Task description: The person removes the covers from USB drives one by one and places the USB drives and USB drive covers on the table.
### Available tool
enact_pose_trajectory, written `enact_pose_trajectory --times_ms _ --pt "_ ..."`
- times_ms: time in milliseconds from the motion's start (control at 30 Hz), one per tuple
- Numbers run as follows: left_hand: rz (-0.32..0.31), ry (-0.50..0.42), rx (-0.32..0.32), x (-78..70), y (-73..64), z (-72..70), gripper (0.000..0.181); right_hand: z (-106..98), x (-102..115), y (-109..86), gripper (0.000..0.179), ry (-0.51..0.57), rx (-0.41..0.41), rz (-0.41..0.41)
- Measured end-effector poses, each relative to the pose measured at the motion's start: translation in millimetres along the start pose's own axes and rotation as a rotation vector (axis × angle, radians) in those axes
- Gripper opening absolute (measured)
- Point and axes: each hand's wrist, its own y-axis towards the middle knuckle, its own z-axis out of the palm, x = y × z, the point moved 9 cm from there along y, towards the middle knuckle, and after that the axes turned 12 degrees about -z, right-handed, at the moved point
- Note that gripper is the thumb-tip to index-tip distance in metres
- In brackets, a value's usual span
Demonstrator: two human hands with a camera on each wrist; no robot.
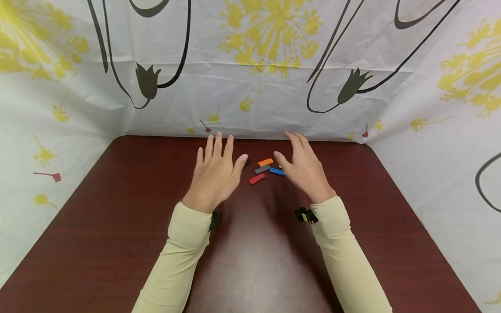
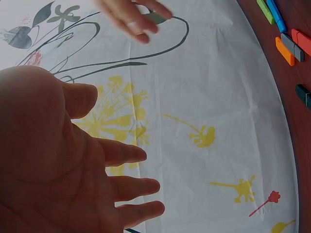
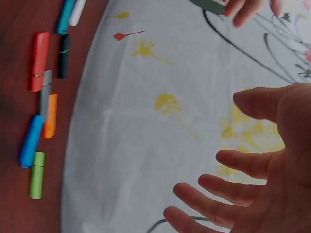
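Hands empty, both of them. Left hand (image 1: 214, 174): palm toward the table, fingers straight and fanned, thumb out toward the middle. Right hand (image 1: 307, 171): fingers loosely extended, thumb apart from them; nothing pinched. Shadow of the right arm falls on the table (image 1: 117, 226) apart from the arm, so I judge both hands raised, not resting there.

Sticks: a loose group of small capped sticks lies flat on the table near its far edge, between the hands. Right wrist view counts eight: red stick (image 3: 39, 60), grey stick (image 3: 45, 94), orange stick (image 3: 50, 116), blue stick (image 3: 31, 141), green stick (image 3: 36, 175), black stick (image 3: 64, 56), teal stick (image 3: 66, 15), white stick (image 3: 77, 11). Last two are cut by the frame edge. From the head, teal and white are mostly or wholly behind the left hand, green mostly behind the right.

Placement: no common direction, no row; reads as a casual scatter. Grey sits between red and orange, touching or nearly so (cannot tell which). Nothing props any stick; the flat surface alone carries them. Hands flank the group, leaving its centre uncovered, probably so either could reach in without crossing the other. Spread fingers suit an unloaded hand. Cuffs (image 1: 330, 217) end at the wrists, leaving both hands bare.
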Motion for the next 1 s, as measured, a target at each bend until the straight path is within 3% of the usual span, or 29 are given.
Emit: enact_pose_trajectory --times_ms 167,467,700,1000 --pt "0.006 -0.003 0.002 0.1 0.1 0.0 0.076 20 -27 2.2 0.063 0.024 0.059 0.069" --pt "0.009 -0.021 0.026 -0.9 -0.3 2.0 0.076 71 -69 1.3 0.052 -0.034 0.275 0.113" --pt "0.0 -0.012 0.046 -0.7 -1.9 3.2 0.075 93 -83 -3.2 0.055 -0.031 0.375 0.128" --pt "-0.005 -0.014 0.04 0.2 -1.4 0.7 0.075 98 -83 -0.9 0.056 -0.035 0.399 0.124"
